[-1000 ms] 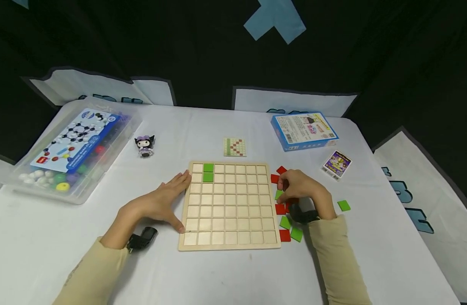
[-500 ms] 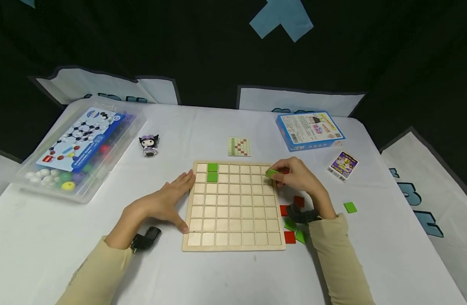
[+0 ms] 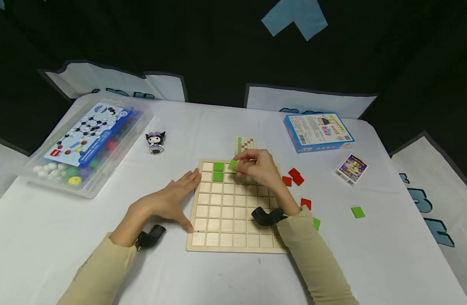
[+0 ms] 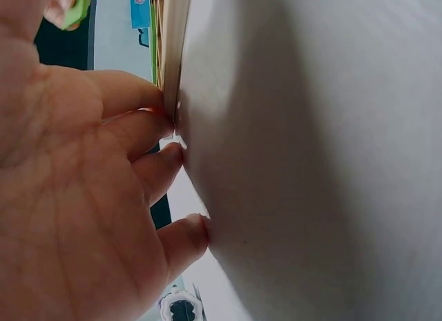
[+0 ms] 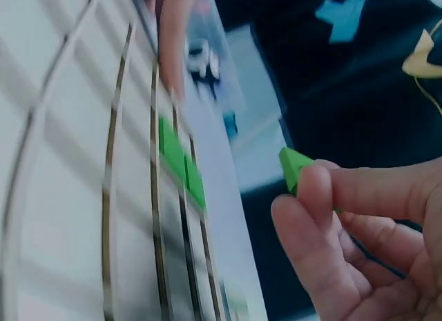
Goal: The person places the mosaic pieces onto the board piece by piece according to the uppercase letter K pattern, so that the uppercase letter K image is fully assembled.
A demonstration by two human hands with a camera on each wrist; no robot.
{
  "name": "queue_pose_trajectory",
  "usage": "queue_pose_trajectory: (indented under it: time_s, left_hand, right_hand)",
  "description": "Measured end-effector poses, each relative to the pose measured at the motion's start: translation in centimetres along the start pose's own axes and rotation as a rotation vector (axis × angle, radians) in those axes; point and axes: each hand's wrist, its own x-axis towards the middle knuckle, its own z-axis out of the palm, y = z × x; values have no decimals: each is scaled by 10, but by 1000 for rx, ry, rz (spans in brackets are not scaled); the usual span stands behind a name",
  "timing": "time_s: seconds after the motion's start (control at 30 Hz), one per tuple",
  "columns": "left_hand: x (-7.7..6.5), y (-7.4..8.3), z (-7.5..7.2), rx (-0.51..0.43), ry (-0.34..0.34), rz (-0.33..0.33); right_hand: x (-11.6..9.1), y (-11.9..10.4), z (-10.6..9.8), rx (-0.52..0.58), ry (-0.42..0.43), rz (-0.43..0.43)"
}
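Pinching a green tile (image 3: 232, 165) between thumb and fingers of the right hand (image 3: 259, 167), tilted and clear of the surface, over the far rows of the gridded wooden board (image 3: 227, 223), just right of two seated green tiles (image 3: 218, 174) in the second column. Spreading the left hand (image 3: 166, 198) wide along the board's left edge, touching but grasping nothing. Cannot confirm the exact cell aimed at. Recommended: brace the board lightly from the left; consult the small pattern card (image 3: 241, 145), partly covered at present, before committing; turn the tile level; square its edges to the ridges; lower straight down; release only once seated flat, to avoid leaving a corner perched. On withdrawal, advise lifting the wrist high, to avoid brushing the seated pair or sweeping the loose red tiles (image 3: 298, 180) beyond the board's right side.
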Motion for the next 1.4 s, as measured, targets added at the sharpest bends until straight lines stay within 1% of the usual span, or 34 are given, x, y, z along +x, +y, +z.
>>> queue_pose_trajectory:
  time_s: [0.1, 0.23, 0.33, 0.47, 0.57, 0.73, 0.9, 1.03, 1.27, 1.4]
  left_hand:
    - [1, 0, 0, -2, -2, 0]
    - [1, 0, 0, -5, -6, -2]
    - [0, 1, -1, -8, -6, -5]
    - [1, 0, 0, -6, -2, -1]
    - [1, -1, 0, 5, -1, 3]
    - [1, -1, -1, 9, -6, -3]
    - [1, -1, -2, 11, -12, -10]
    - [2, 0, -2, 12, -14, -11]
    - [1, 1, -3, 6, -18, -15]
    - [1, 2, -3, 8, -16, -11]
  right_hand:
    - [3, -5, 15, 48, -28, 48]
    - [5, -3, 28, 45, -100, 90]
    - [7, 1, 34, 3, -131, 79]
    - [5, 4, 39, -115, -159, 38]
    - [5, 6, 41, -193, -161, 25]
    - [4, 5, 42, -253, -151, 45]
    - [3, 2, 45, -286, -172, 53]
    - [1, -1, 49, -359, -157, 16]
    - [-5, -5, 58, -599, -104, -123]
    - [-7, -6, 60, -658, -69, -149]
